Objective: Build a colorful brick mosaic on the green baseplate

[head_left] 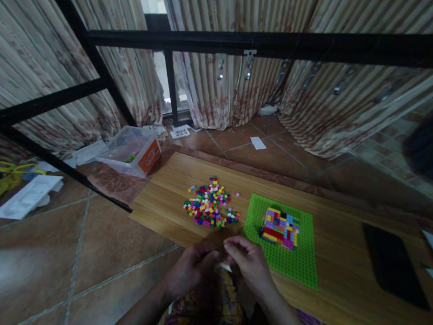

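The left hand [191,267] and right hand [250,263] met at the near edge of the wooden worktop [345,254], fingertips pinched together around something small and pale; what it was could not be told. Beyond the hands lay the loose brick pile [209,206], within easy reach, and right of that pile sat the green baseplate [295,255] carrying the half-built block [280,228].

Baseplate [299,261] bright green; block [280,228] on it striped yellow, red, purple, blue. Loose bricks [209,206] – mixed red, yellow, green, blue, pink, white. Board [342,290] light wood-grain. Curtains [222,92] beige w/ vertical stripes – reddish floral marks. Floor tiles [111,244] terracotta.
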### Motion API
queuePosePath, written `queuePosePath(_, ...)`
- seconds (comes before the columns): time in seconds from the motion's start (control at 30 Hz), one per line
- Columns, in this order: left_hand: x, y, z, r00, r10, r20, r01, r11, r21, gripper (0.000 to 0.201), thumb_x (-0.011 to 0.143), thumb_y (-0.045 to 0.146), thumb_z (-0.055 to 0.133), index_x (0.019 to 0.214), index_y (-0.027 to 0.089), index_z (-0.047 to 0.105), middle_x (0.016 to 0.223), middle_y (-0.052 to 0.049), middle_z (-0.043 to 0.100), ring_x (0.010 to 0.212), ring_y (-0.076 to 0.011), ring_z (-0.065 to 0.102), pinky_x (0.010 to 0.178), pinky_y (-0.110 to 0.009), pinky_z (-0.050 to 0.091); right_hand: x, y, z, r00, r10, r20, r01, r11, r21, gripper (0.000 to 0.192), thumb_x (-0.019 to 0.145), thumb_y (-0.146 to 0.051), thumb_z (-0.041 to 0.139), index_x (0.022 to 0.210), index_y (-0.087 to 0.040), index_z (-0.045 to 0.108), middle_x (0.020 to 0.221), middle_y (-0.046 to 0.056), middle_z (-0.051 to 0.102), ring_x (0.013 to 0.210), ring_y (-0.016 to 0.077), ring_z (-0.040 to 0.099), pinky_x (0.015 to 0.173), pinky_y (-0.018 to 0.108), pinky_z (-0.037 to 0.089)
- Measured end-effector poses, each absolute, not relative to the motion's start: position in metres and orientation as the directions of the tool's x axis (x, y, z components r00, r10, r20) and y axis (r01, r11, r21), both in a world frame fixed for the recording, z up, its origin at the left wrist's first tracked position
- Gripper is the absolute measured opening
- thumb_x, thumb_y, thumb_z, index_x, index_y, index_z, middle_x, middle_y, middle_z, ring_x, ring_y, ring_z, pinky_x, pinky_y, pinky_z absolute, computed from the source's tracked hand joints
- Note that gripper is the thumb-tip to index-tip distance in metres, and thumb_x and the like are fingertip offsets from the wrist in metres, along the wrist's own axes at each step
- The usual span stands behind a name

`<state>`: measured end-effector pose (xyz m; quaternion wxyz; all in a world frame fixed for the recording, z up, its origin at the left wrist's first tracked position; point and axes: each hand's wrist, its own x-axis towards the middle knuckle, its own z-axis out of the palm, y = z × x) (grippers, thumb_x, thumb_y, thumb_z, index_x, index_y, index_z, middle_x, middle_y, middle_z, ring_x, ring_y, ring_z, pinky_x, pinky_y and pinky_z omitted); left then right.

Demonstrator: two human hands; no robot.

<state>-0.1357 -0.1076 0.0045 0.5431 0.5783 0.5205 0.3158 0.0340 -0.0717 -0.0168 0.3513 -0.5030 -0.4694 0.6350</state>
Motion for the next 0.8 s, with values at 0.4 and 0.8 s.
queuePosePath(0.4, -0.145, -0.033, -0.001, 0.014, 0.995, 0.101, 0.83, -0.068, 0.553, 0.024, 0.091, 0.033, 0.046, 0.081, 0.019, 0.062, 0.08, -0.003, 0.065, 0.072, -0.0138, 0.058, 0.066, -0.024, 0.039, 0.006, 0.009, -0.023, -0.163, 0.976, 0.143, 0.556, 0.211, -0.804, 0.016, 0.08, -0.02, 0.057, 0.091, -0.022, 0.069, 0.089, 0.005, 0.071, 0.08, 0.0197, 0.067, 0.076, 0.032, 0.05)
queuePosePath(0.8, -0.129, 0.004, -0.003, 0.141, 0.989, 0.046, 0.957, -0.148, 0.25, 0.022, 0.088, 0.021, 0.045, 0.092, 0.018, 0.066, 0.095, -0.01, 0.066, 0.085, -0.0206, 0.061, 0.074, -0.03, 0.046, 0.017, 0.022, -0.021, -0.12, 0.968, 0.221, 0.781, 0.229, -0.58, 0.035, 0.086, -0.011, 0.043, 0.115, -0.011, 0.061, 0.11, 0.015, 0.065, 0.105, 0.0264, 0.06, 0.095, 0.04, 0.047)
